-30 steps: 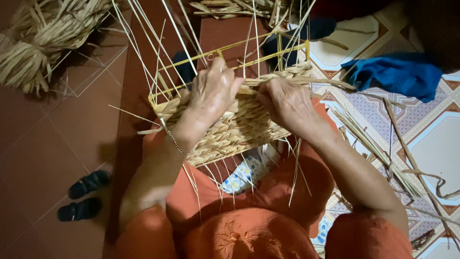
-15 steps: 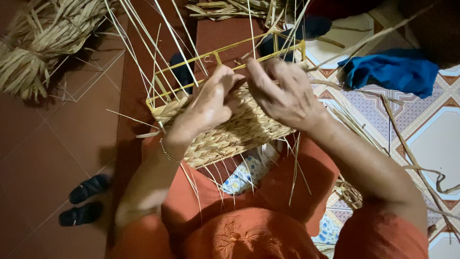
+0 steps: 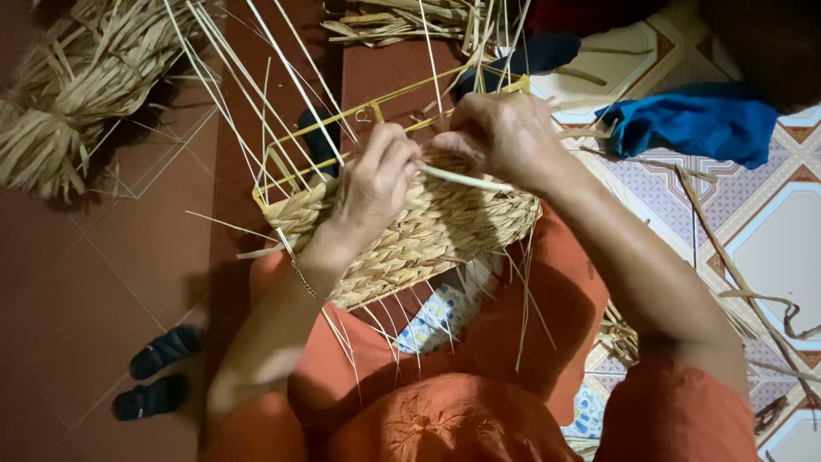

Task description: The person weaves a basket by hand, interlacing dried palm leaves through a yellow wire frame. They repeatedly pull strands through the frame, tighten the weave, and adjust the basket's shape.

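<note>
**Two hands close together at the rim of a half-woven straw basket**

The left hand is closed, fingers curled around a pale flat strand that runs from its knuckles across to the right hand. The right hand is also bunched shut, pinching the same strand at the basket's top edge; the two hands sit just beside each other, nearly touching. Directly beneath both lies the woven basket, its braided straw wall resting on the person's lap in orange cloth. Beyond the fingers a yellow wire frame stands out of the weave, with loose upright stalks fanning away from it.

Further out to the left of the left hand is dark red tiled floor, bearing a bundle of raw straw well apart and a pair of dark sandals down near the elbow. To the right of the right hand a blue cloth lies on patterned pale tiles, with stray stalks scattered about.

Half a second ago the hands overlapped above the weave; now they have drawn slightly apart, the strand stretched between them.

Open floor lies left of the left forearm; the right side is cluttered with stalks
</note>
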